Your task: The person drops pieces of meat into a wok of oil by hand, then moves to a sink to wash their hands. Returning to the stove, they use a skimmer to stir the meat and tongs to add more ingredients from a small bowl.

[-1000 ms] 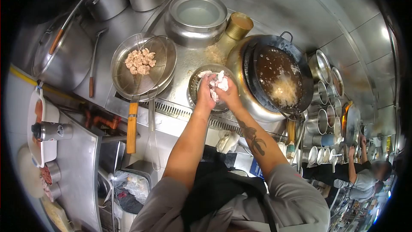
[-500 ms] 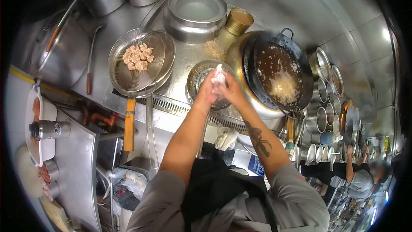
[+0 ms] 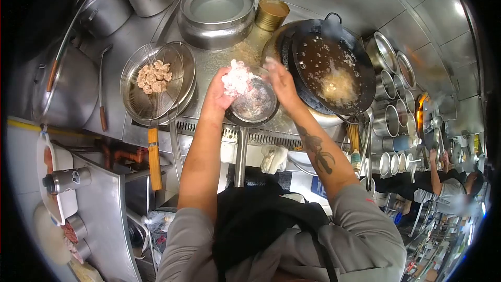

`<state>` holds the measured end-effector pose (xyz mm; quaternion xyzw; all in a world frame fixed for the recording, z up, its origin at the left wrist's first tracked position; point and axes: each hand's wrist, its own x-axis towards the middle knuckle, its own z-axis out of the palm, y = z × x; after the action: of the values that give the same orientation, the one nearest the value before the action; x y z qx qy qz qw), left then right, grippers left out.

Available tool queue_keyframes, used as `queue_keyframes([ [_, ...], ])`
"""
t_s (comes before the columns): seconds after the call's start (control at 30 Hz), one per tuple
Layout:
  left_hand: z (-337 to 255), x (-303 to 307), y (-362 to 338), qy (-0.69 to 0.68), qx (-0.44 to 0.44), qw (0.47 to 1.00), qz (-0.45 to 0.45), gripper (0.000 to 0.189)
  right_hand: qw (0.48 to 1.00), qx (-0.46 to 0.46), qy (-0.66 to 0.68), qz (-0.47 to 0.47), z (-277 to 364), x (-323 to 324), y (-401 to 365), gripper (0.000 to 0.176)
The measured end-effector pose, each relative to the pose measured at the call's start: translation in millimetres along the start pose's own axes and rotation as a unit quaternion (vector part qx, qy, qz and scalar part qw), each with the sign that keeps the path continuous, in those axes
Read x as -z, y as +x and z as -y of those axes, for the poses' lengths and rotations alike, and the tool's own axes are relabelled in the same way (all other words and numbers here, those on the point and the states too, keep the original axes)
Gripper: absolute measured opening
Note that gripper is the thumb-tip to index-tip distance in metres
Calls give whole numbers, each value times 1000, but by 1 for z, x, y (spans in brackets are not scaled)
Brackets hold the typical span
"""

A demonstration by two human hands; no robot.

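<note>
In my left hand (image 3: pixel 215 92) rests a clump of pale pink raw meat (image 3: pixel 237 79) coated with white powder, the fingers cupped around its left side. My right hand (image 3: pixel 282 82) is apart from the clump, fingers stretched out and powdery at the tips, with nothing in it. Below both hands is a round metal pan (image 3: pixel 255 105) with a long straight handle (image 3: pixel 241 162) and white powder inside. Just right of my right hand sits a black wok (image 3: pixel 308 81) of dark bubbling oil, with a pale piece (image 3: pixel 338 87) frying in it.
On the left a wire strainer (image 3: pixel 129 84) with a wooden handle holds fried chunks (image 3: pixel 154 77). Behind stand a wide metal pot (image 3: pixel 216 36) and a tin can (image 3: pixel 272 14). Metal containers (image 3: pixel 386 117) line the right side. Another person (image 3: pixel 441 190) works far right.
My hands have parted: the left moved left with the powdered clump, the right opened away to the right. The pan below now shows more fully, and the view has shifted.
</note>
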<state>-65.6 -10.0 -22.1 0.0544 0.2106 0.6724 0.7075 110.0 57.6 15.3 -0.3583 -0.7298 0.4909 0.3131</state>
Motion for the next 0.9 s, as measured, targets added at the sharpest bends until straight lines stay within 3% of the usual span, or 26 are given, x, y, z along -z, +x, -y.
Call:
queue_keyframes([
  [0.07, -3, -5, -4, -11, -2, 1000, 15, 41, 956, -36, -271, 108, -26, 6, -5, 29],
  [0.1, -4, -7, -6, -15, -4, 1000, 20, 41, 948, 91, -293, 89, -42, 2, -10, 21],
  [0.2, -2, -10, -5, -32, -7, 999, 44, 41, 922, 91, -359, 111, -78, -20, -8, 15],
  [0.33, -2, -21, -12, -65, -31, 995, 64, 41, 891, 96, -427, 119, -93, -50, 0, 27],
  [0.37, -5, -17, -14, -63, -40, 996, 49, 41, 867, 69, -485, 96, -93, -51, 4, 39],
  [0.47, -8, -2, -24, -65, -71, 995, 8, 41, 846, 44, -528, 62, -79, -34, 16, 41],
  [0.5, -6, 1, -29, -67, -83, 994, -1, 41, 836, 48, -544, 50, -88, -30, 18, 32],
  [0.6, -5, 5, -49, -92, -100, 991, -12, 41, 832, -135, -499, 200, -82, -7, 28, 24],
  [0.7, -5, 9, -66, -117, -111, 987, 3, 40, 880, -165, -402, 190, -68, 14, 24, 23],
  [0.8, -5, 10, -70, -117, -122, 986, -11, 40, 802, -166, -539, 198, -60, 16, 16, 23],
  [0.9, -2, 3, -73, -107, -116, 988, 0, 41, 753, 120, -642, 85, -66, -2, 9, 18],
])
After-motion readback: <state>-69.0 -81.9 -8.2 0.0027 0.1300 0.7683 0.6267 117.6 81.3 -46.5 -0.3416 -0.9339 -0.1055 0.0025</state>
